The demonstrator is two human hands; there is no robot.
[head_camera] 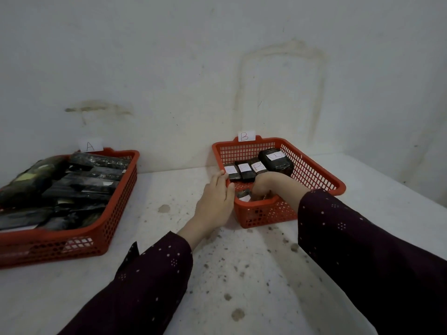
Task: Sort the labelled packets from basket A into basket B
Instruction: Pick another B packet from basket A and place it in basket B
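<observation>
White wall behind, stained and scuffed, meets a white table speckled with dark spots. Basket A, red mesh plastic, sits at the table's left edge. It is piled with dark packets lying at mixed angles, and a paper tag "A" stands at its back rim. Basket B, same red type, sits at the back edge against the wall, right of centre and well apart from basket A, with tag "B" at its back rim.

In basket B a row of three small packets, white labels up, lies side by side along the left half. A larger packet with a white label lies just behind and right of them.

Both arms reach forward in dark dotted sleeves. Left hand rests against basket B's left wall near the front corner, relaxed, fingers fairly straight along the outside, thumb on the rim, grasping nothing. Right hand is inside basket B at its near-left corner, wrist bent down, fingers curled onto a labelled packet low in the basket. The front rim hides its fingertips.
</observation>
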